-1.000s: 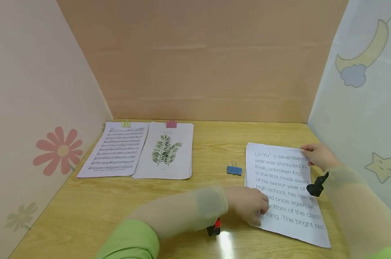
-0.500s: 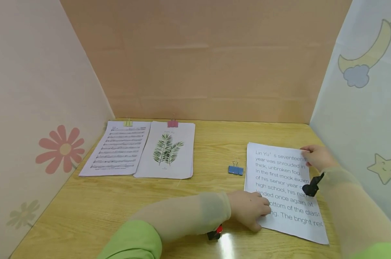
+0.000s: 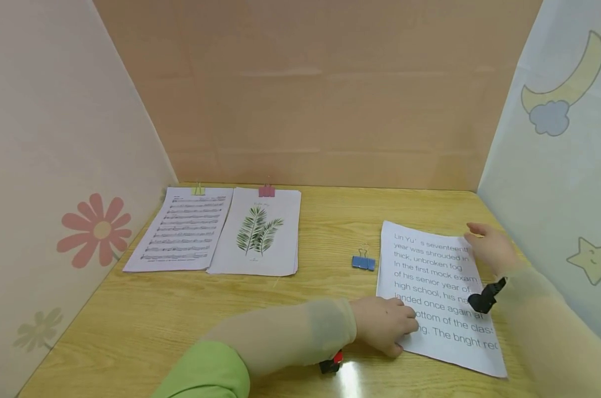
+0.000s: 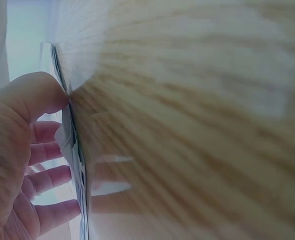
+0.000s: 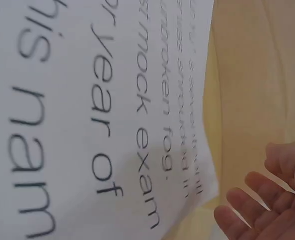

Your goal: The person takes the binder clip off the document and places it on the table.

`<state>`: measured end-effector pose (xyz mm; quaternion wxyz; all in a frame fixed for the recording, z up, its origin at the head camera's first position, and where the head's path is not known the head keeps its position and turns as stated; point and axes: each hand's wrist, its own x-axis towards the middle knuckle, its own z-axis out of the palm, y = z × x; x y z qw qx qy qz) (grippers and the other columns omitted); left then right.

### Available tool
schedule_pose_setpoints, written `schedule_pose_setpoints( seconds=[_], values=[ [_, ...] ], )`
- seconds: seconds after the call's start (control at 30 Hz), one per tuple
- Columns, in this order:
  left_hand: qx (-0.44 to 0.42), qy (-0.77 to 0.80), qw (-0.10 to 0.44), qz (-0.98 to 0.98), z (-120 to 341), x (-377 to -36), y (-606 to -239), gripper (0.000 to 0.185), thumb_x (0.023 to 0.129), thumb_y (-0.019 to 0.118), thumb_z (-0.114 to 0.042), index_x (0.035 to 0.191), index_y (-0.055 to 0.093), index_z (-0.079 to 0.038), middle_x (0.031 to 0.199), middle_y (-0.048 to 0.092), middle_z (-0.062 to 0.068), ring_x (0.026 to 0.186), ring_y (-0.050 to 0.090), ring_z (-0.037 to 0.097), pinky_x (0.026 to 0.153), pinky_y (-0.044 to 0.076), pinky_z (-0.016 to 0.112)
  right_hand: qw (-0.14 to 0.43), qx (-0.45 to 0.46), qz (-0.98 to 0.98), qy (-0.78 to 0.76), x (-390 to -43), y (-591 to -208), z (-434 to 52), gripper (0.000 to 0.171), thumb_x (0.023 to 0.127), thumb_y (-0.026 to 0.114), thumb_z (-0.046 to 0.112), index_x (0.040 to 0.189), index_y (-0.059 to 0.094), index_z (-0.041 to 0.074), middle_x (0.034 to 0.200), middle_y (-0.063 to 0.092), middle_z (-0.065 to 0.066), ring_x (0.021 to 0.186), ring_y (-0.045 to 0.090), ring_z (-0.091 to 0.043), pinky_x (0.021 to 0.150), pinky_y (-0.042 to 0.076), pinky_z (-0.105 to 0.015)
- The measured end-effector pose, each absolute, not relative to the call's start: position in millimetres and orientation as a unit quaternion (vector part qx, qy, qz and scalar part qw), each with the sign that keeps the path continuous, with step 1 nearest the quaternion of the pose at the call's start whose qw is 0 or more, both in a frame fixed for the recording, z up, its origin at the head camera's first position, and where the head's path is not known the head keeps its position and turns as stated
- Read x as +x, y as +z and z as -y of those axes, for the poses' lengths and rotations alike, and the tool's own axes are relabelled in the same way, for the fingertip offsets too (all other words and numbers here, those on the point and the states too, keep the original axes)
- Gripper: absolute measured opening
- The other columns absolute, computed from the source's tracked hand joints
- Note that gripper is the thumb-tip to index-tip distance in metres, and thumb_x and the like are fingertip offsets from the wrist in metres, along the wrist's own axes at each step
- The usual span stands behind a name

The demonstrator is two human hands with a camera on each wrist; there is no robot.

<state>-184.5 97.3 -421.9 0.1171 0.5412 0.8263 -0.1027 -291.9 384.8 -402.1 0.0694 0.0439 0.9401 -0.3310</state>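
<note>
The printed sheets (image 3: 437, 293) lie flat near the right edge of the bench (image 3: 181, 320) — a thin, light, floppy stack by the look of it, likely to slide and fan apart, so best taken by an edge with the leaves squared. The left hand (image 3: 385, 323) has its thumb against the stack's near-left edge, fingers (image 4: 50, 177) spread loosely over the paper — touching, not pinching. The right hand (image 3: 491, 249) sits at the far-right corner, fingers (image 5: 247, 210) straight and relaxed, just beside the edge, holding nothing.
</note>
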Motion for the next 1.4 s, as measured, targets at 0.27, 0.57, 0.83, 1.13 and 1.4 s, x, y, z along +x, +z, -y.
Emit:
schedule_pose_setpoints(
  seconds=[0.27,0.57,0.83,1.13,1.4],
  values=[
    [0.534,-0.107,0.118,-0.83,-99,-191,-424,0.049,0.088,0.062,-0.05,0.132,0.05,-0.032,0.123,0.046,-0.02,0.111,0.042,-0.001,0.092,0.038,0.015,0.06,-0.144,-0.97,-0.189,-232,-383,-326,0.051,0.099,0.053,0.036,0.135,0.052,0.001,0.127,0.054,-0.029,0.112,0.052,-0.049,0.083,0.043,-0.06],
    [0.525,-0.087,0.105,-0.84,-96,-211,-425,0.044,0.09,0.062,-0.046,0.129,0.051,-0.028,0.118,0.048,-0.019,0.106,0.046,-0.001,0.091,0.04,0.016,0.058,-0.244,-0.967,0.045,-146,-397,-272,0.045,0.083,0.074,0.03,0.118,0.066,0.003,0.116,0.065,-0.015,0.08,0.065,-0.032,0.061,0.052,-0.044],
    [0.534,-0.038,0.107,-0.838,-90,-219,-425,0.038,0.09,0.061,-0.041,0.126,0.056,-0.029,0.117,0.05,-0.017,0.105,0.048,0.001,0.094,0.034,0.014,0.046,-0.24,-0.964,0.108,-127,-418,-254,0.049,0.084,0.063,-0.001,0.132,0.056,0.006,0.119,0.057,-0.031,0.042,0.042,-0.021,0.038,0.04,-0.034],
    [0.561,0.005,0.086,-0.823,-42,-209,-403,0.031,0.097,0.052,-0.035,0.122,0.06,-0.019,0.146,0.042,-0.007,0.134,0.037,0.005,0.108,0.021,0.014,0.03,-0.237,-0.965,0.108,-143,-428,-269,0.063,0.079,0.061,-0.013,0.137,0.05,0.006,0.12,0.054,-0.036,0.044,0.042,-0.021,0.041,0.041,-0.035],
    [0.533,0.057,0.067,-0.841,32,-202,-400,0.024,0.097,0.054,-0.025,0.116,0.062,-0.014,0.142,0.048,0.002,0.131,0.043,0.013,0.108,0.028,0.021,0.045,-0.242,-0.967,0.063,-170,-428,-302,0.066,0.08,0.059,-0.015,0.14,0.046,0.006,0.127,0.049,-0.037,0.059,0.057,-0.032,0.05,0.047,-0.041]
  ],
)
